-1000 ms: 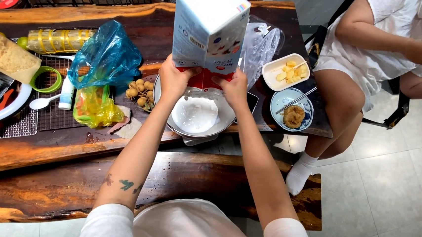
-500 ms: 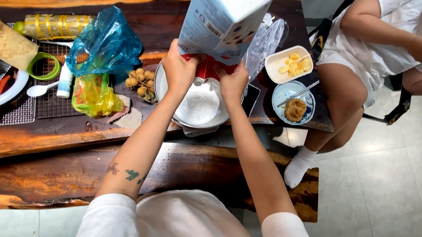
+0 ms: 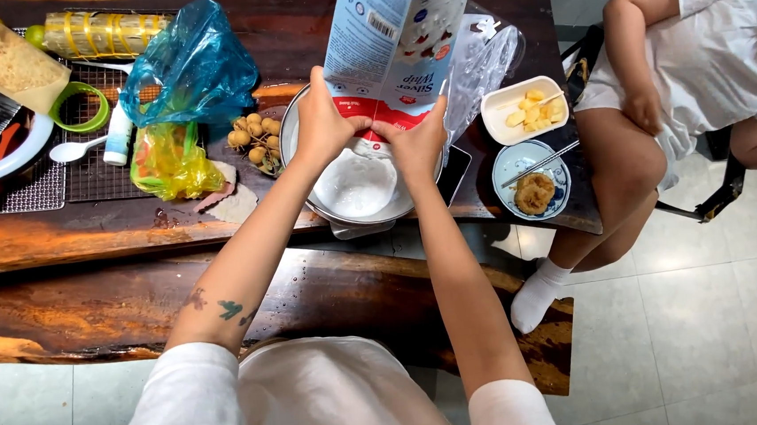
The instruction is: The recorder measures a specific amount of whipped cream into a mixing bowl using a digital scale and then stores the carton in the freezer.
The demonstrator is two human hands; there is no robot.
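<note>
Both hands grip carton [image 3: 397, 34] at lower end: left hand [image 3: 323, 123], right hand [image 3: 418, 139]. Carton upended above metal bowl [image 3: 302, 133] of white cream on worktop [image 3: 87, 228], long axis tilted away from person.

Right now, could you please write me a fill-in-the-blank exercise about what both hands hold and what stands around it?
1. Both hands hold a tilted carton over a metal ____.
2. The liquid inside the bowl is ____ in colour.
3. Left of the bowl lies a bunch of small brown fruit, beside a ____ plastic bag.
4. Chopsticks rest across a small ____ dish.

Missing words: bowl; white; blue; blue
</note>
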